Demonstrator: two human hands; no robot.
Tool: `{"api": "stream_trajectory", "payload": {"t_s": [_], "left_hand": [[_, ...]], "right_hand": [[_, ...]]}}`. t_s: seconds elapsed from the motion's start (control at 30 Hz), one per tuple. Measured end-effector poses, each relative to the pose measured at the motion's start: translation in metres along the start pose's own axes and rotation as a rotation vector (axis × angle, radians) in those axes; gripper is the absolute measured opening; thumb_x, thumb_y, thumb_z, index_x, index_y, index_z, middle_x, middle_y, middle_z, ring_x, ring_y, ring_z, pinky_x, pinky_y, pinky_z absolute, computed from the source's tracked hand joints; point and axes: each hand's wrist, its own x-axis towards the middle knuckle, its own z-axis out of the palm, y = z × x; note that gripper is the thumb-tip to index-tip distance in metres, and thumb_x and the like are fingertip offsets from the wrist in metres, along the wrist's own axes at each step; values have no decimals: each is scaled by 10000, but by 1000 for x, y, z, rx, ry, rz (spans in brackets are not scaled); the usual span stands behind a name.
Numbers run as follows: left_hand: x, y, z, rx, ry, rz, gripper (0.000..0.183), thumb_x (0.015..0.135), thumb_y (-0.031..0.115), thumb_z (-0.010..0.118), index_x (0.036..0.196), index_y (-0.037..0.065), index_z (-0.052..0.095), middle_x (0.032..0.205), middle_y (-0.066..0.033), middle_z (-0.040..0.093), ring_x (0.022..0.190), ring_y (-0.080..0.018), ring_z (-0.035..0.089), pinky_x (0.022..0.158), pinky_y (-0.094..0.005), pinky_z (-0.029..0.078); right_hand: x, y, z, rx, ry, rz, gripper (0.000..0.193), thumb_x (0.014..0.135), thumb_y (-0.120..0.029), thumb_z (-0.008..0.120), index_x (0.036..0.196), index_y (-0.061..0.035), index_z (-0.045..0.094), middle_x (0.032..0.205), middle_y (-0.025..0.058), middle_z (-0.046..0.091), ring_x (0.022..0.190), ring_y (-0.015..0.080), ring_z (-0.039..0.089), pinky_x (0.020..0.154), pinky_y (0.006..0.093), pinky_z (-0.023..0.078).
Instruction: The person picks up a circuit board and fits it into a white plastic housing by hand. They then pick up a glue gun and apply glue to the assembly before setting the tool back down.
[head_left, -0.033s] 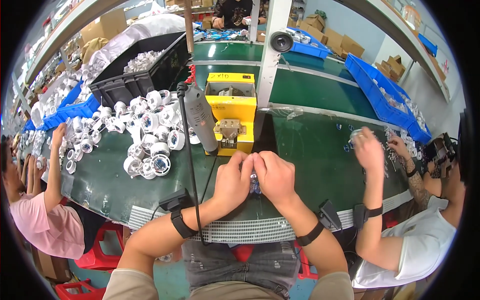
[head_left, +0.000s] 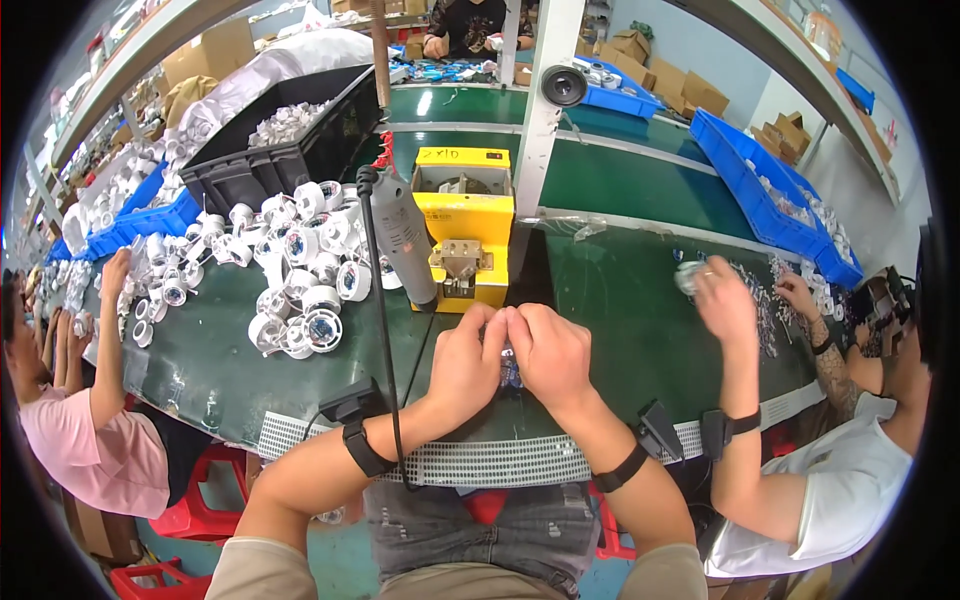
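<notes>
My left hand (head_left: 462, 352) and my right hand (head_left: 551, 354) meet over the green bench top (head_left: 590, 370). Their thumbs and bent fingertips press together; whatever is pinched between them is hidden. Just below the fingers, small blue parts like circuit boards (head_left: 511, 373) show partly in the gap between my hands. Straight beyond my fingers stands a yellow machine (head_left: 468, 215) with a metal block on its front. A grey electric screwdriver (head_left: 403, 235) hangs to its left on a black cable.
Round white housings (head_left: 322, 298) lie piled at left, before a black crate (head_left: 245, 170) of small white parts. Blue trays (head_left: 745, 160) stand far right. A co-worker's hand (head_left: 727, 305) works at right beside scattered small parts. A white post (head_left: 550, 120) rises behind the machine.
The co-worker's hand at right has moved left with a small pale round thing. My own hands have kept their place and closed pose.
</notes>
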Motion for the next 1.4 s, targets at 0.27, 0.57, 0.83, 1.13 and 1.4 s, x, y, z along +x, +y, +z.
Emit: {"api": "stream_trajectory", "payload": {"t_s": [0.27, 0.57, 0.83, 1.13, 1.4], "left_hand": [[6, -14, 2, -142, -50, -162, 284, 963, 224, 551, 894, -48, 594, 683, -139, 622, 595, -179, 603, 558, -337, 463], [8, -8, 1, 47, -96, -118, 301, 956, 242, 576, 882, -46, 624, 689, -106, 629, 604, -147, 601, 576, -302, 474], [8, -8, 1, -133, -40, -149, 251, 947, 226, 589, 948, -25, 594, 719, -110, 662, 592, -163, 671, 529, -290, 501], [8, -8, 0, 48, 40, 35, 239, 936, 229, 583, 956, -9, 562, 698, -171, 653, 588, -312, 663, 544, -377, 501], [5, -2, -2, 169, 77, 173, 200, 946, 208, 570, 962, 12, 536, 652, -156, 648, 585, -293, 672, 524, -380, 493]], "right_hand": [[1, 5, -1, 689, -264, 770, 259, 954, -227, 573, 852, 11, 588, 670, 69, 577, 647, 90, 504, 608, 283, 445], [-2, 8, 5, 206, 66, 331, 258, 981, -242, 537, 874, -9, 561, 705, 31, 588, 609, 85, 579, 461, 254, 425], [7, 17, -12, 1290, -205, 1409, 237, 982, -289, 525, 903, -74, 585, 785, 18, 596, 619, 102, 529, 472, 252, 390], [-2, 0, -1, 353, -163, 496, 232, 882, -184, 644, 763, 9, 596, 662, 152, 586, 555, 307, 585, 508, 375, 440], [-5, 8, 1, -27, 29, 113, 287, 883, -203, 649, 687, -21, 544, 595, 93, 544, 490, 246, 559, 453, 360, 427]]}}
